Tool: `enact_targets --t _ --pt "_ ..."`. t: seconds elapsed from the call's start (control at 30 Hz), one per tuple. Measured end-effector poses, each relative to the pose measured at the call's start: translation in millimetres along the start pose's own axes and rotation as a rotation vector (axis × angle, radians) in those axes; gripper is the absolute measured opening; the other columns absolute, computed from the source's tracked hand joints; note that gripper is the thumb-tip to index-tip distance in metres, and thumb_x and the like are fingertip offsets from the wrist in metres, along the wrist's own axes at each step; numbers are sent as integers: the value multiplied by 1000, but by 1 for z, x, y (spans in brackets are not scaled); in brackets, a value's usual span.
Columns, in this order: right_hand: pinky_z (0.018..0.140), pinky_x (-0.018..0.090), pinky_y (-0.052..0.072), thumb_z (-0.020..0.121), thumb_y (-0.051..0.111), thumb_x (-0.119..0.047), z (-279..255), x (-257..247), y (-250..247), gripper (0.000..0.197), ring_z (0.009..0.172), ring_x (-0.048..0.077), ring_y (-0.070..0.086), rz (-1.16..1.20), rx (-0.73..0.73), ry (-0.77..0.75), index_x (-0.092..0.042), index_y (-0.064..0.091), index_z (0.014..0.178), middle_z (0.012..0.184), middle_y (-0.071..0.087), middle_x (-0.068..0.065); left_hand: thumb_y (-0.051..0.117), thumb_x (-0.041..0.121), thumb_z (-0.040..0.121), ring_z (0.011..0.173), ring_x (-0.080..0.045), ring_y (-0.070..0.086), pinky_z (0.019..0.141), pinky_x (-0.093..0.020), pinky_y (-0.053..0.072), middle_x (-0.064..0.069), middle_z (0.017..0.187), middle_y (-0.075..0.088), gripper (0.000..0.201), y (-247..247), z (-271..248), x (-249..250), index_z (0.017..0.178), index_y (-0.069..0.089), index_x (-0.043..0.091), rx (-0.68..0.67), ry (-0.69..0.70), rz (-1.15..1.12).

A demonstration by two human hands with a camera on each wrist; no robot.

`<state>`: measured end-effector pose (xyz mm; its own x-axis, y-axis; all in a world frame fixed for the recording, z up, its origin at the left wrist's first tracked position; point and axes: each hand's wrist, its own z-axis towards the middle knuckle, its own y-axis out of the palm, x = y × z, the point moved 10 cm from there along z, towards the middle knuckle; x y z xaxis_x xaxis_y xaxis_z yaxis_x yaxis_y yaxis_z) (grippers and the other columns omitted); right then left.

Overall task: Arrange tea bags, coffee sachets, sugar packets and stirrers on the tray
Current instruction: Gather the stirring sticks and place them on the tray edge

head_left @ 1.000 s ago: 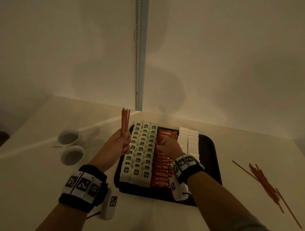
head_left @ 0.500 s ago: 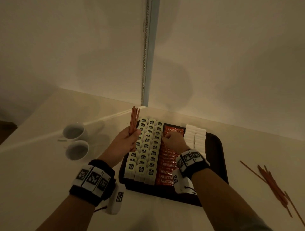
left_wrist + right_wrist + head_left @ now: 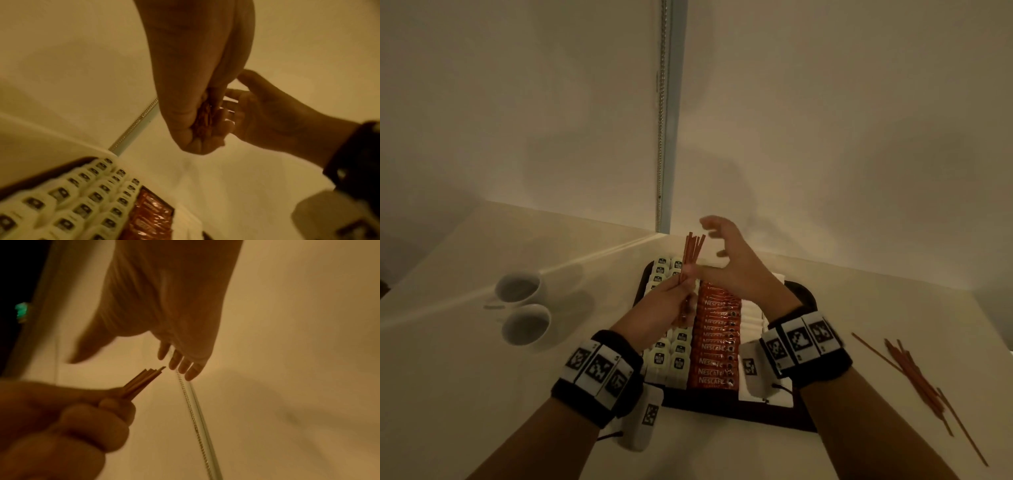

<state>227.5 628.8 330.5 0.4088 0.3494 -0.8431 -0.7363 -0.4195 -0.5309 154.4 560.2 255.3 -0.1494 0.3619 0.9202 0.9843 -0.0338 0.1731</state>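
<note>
Above the dark tray [image 3: 804, 298], the left hand [image 3: 664, 301] grips a bundle of brown stirrers [image 3: 691, 251], their ends fanning toward twelve o'clock. At two o'clock of it the right hand [image 3: 736, 263] hovers with fingers spread wide, holding nothing, just beside the bundle's tips. On the tray lie rows of white tea bags [image 3: 669, 359], orange coffee sachets [image 3: 714, 346] beside them, and white sugar packets [image 3: 751, 318] at three o'clock. More loose stirrers [image 3: 914, 377] rest on the bench [image 3: 448, 394] well right; two white cups [image 3: 524, 308] stand at nine o'clock.
</note>
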Motion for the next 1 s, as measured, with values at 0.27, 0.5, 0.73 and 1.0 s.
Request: enact_targets --t 0.27,0.5,0.73,1.0 --pt "112 35 20 39 85 -61 -22 -45 25 137 139 20 6 -621 -268 -279 -10 17 147 148 16 6 41 25 101 46 -8 41 54 -23 38 1 57 41 33 33 -14 16 73 53 13 -117 -68 -291" --pt "101 32 40 47 86 -54 -36 -51 16 119 135 25 16 -699 -298 -312 -2 33 139 144 19 12 41 13 99 46 -7 45 45 -20 42 1 56 46 26 52 -22 21 78 56 11 -167 -110 -338" --pt "97 28 45 46 89 -51 -45 -56 -2 111 130 19 28 -596 -278 -337 -2 41 133 140 24 11 42 15 97 64 -14 63 61 -25 55 -6 73 64 22 65 -25 40 91 61 6 -232 -105 -433" --pt "86 -2 32 45 91 -48 -53 -49 -7 118 115 9 37 -531 -327 -311 -5 33 138 140 16 5 39 15 98 58 -14 53 57 -27 51 -4 69 54 25 75 -26 41 83 57 7 -268 -162 -387"
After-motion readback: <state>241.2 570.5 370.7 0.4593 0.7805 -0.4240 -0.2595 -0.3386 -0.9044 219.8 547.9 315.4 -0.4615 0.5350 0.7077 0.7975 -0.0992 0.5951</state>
